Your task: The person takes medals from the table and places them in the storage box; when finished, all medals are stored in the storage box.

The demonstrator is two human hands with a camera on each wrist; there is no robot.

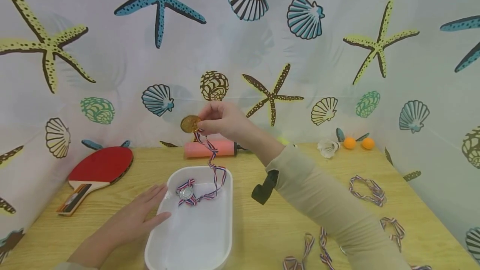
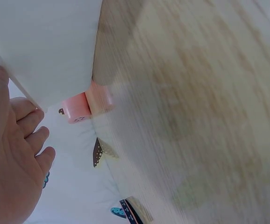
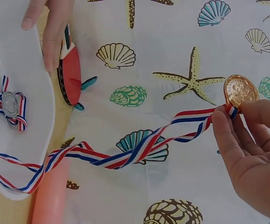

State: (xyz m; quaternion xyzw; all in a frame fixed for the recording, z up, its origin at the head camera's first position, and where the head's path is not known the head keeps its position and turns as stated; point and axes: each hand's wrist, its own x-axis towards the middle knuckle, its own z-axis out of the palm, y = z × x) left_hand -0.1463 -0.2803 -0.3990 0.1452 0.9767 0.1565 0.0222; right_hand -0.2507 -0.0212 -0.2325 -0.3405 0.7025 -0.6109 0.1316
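Head view: right hand (image 1: 225, 121) fingers pinch gold medal (image 1: 190, 123); left hand (image 1: 136, 216) lies flat against tray (image 1: 225, 228).

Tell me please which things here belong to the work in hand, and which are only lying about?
In hand:
- gold medal, pinched by the right hand, ribbon hanging into the tray
- white tray, touched by the left hand
- silver medal, lying in the tray

Lying about:
- red paddle
- pink tube
- orange balls
- shuttlecock
- loose ribbons

Head cam overhead; wrist cams close, share tray (image 1: 225, 203).
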